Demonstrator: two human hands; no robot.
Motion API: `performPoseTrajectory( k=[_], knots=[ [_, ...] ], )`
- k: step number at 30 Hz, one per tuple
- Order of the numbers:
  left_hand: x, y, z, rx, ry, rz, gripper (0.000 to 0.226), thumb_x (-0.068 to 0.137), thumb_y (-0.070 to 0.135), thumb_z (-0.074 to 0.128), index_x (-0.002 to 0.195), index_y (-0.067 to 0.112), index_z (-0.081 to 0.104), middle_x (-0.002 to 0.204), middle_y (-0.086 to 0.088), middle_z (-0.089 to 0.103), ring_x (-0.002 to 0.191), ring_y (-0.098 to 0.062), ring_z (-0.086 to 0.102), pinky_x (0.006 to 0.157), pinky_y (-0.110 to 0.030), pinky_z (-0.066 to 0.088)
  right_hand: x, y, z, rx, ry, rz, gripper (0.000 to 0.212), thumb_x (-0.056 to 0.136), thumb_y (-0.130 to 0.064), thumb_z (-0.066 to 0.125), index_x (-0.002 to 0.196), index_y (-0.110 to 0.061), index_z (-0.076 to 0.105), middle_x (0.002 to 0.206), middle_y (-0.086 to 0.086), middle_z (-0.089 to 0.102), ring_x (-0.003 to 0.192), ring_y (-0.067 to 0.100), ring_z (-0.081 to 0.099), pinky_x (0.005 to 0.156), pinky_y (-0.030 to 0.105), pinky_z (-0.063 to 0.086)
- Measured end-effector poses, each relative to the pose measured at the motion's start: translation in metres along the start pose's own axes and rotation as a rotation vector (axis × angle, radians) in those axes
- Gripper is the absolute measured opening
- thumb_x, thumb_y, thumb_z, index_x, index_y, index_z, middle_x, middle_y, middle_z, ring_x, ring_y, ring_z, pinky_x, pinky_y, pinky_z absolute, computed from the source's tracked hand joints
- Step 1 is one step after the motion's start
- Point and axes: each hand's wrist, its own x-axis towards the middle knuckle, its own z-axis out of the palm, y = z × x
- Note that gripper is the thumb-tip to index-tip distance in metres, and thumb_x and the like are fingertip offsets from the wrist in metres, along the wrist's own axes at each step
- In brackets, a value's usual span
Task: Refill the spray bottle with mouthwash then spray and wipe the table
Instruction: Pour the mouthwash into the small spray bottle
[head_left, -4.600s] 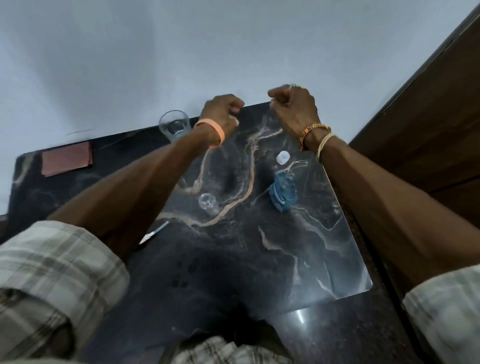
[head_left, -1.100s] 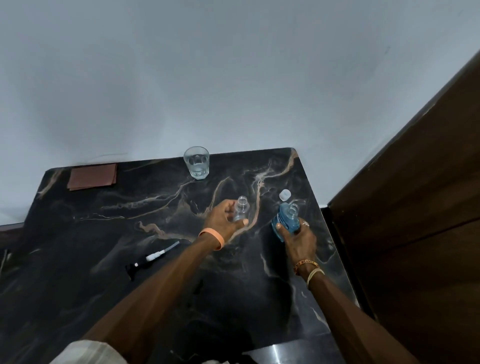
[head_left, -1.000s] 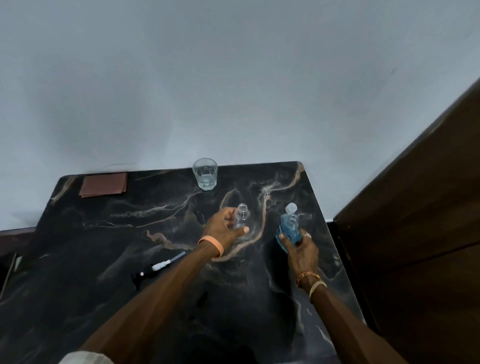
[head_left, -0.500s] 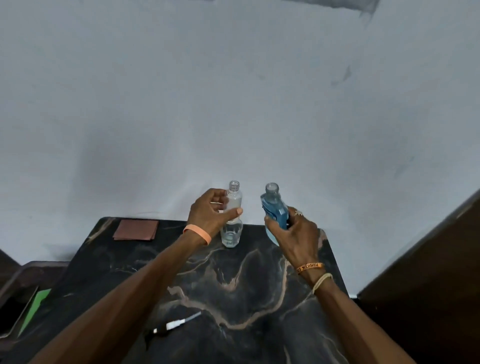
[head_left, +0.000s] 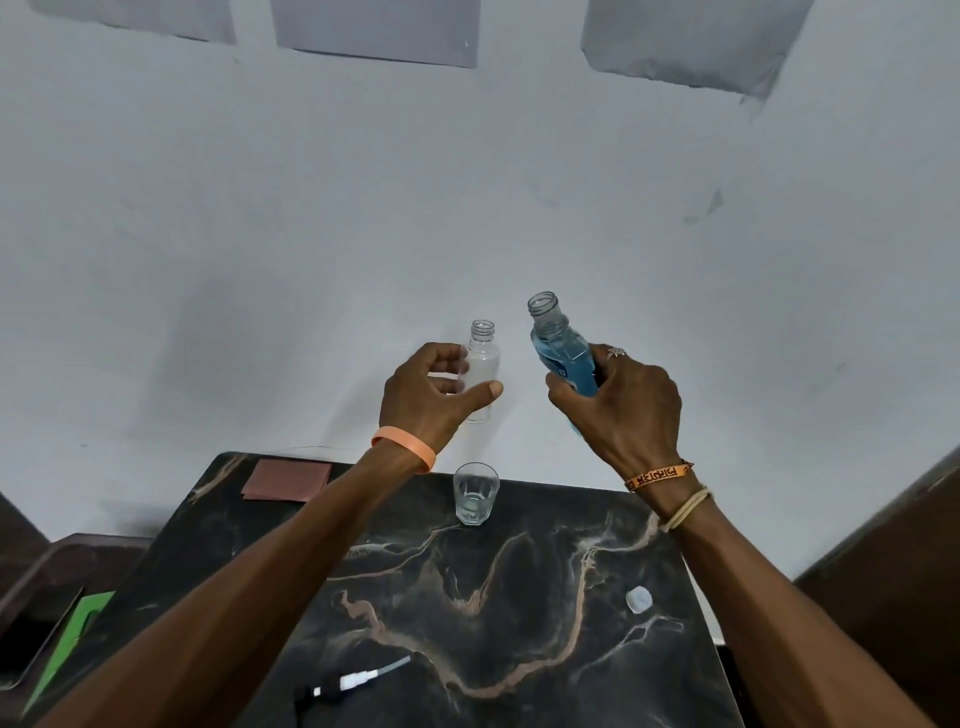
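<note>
My left hand (head_left: 427, 397) grips a small clear spray bottle (head_left: 482, 364), open-necked and upright, raised well above the table. Beside it, my right hand (head_left: 626, 408) holds the blue mouthwash bottle (head_left: 562, 353), uncapped and leaning slightly left toward the clear bottle; the two necks are apart. On the black marble table (head_left: 519, 597) lie the spray pump head (head_left: 345, 686) with its dip tube at the front and the white mouthwash cap (head_left: 638, 599) at the right.
A drinking glass (head_left: 475, 493) with a little water stands at the table's far edge. A brown cloth (head_left: 287, 479) lies at the far left corner. A green item (head_left: 72, 631) sits lower left. A wooden panel (head_left: 883, 597) borders the right side.
Both hands took the bottles off the table and have lifted them higher in front of the wall. The view has tilted upward.
</note>
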Motion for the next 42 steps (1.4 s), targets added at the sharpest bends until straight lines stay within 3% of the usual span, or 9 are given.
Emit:
performPoseTrajectory(
  k=[3,7,11,16,20,26,36,42],
  knots=[
    [-0.002,0.007,0.000,-0.007,-0.004,0.008,0.055,0.065,0.047,0.085,0.110,0.030,0.059,0.104,0.011,0.066,0.085,-0.009,0.067,0.066,-0.011,0.048,0.001,-0.001,-0.006,-0.009,0.017,-0.024,0.036,0.082,-0.056,0.063,0.101,-0.026,0.071,0.077,-0.004,0.072,0.057,0.012,0.050,0.057,0.016,0.032],
    [-0.006,0.014,0.001,-0.026,-0.007,0.012,0.054,0.064,0.046,0.086,0.108,0.032,0.058,0.102,0.012,0.066,0.083,-0.004,0.067,0.063,-0.007,0.047,0.002,-0.002,-0.014,-0.048,0.051,-0.052,0.034,0.081,-0.053,0.067,0.098,-0.024,0.072,0.073,-0.001,0.071,0.055,0.012,0.046,0.053,0.011,0.022],
    [-0.009,0.018,0.003,-0.043,-0.005,0.012,0.057,0.064,0.044,0.088,0.112,0.027,0.062,0.106,0.006,0.070,0.086,-0.010,0.069,0.071,-0.015,0.054,0.004,0.000,-0.019,-0.059,0.050,-0.065,0.036,0.082,-0.052,0.068,0.100,-0.021,0.072,0.073,0.001,0.071,0.056,0.013,0.047,0.059,0.019,0.035],
    [-0.012,0.021,0.003,-0.055,-0.009,0.017,0.056,0.064,0.043,0.088,0.111,0.027,0.061,0.106,0.005,0.070,0.086,-0.012,0.069,0.075,-0.022,0.057,0.006,-0.001,-0.026,-0.082,0.025,-0.084,0.039,0.083,-0.051,0.067,0.105,-0.020,0.071,0.076,0.004,0.071,0.062,0.024,0.063,0.063,0.028,0.051],
    [-0.015,0.021,0.003,-0.051,-0.013,0.017,0.055,0.063,0.044,0.088,0.109,0.030,0.060,0.103,0.009,0.069,0.086,-0.009,0.069,0.069,-0.015,0.053,0.005,-0.003,-0.029,-0.114,0.044,-0.125,0.034,0.083,-0.049,0.067,0.097,-0.019,0.071,0.069,0.003,0.068,0.057,0.023,0.060,0.058,0.027,0.048],
    [-0.020,0.023,0.001,-0.064,-0.013,0.028,0.055,0.059,0.046,0.089,0.106,0.032,0.063,0.099,0.013,0.071,0.082,-0.004,0.069,0.072,-0.018,0.056,0.003,-0.008,-0.033,-0.136,0.050,-0.155,0.035,0.083,-0.044,0.069,0.105,-0.018,0.073,0.071,0.006,0.070,0.061,0.028,0.063,0.060,0.032,0.052],
    [-0.028,0.025,0.004,-0.081,-0.012,0.045,0.054,0.059,0.049,0.088,0.104,0.037,0.061,0.097,0.020,0.068,0.081,0.004,0.066,0.065,-0.008,0.051,0.003,-0.003,-0.037,-0.252,0.087,-0.232,0.034,0.077,-0.037,0.077,0.102,-0.014,0.074,0.071,0.009,0.072,0.059,0.032,0.065,0.056,0.032,0.049],
    [-0.032,0.023,0.008,-0.099,-0.018,0.033,0.058,0.059,0.049,0.089,0.108,0.030,0.065,0.100,0.013,0.071,0.083,-0.003,0.068,0.071,-0.016,0.057,0.002,0.002,-0.038,-0.283,0.088,-0.249,0.035,0.076,-0.035,0.078,0.102,-0.013,0.074,0.072,0.010,0.072,0.059,0.034,0.065,0.055,0.034,0.051]
  ],
)
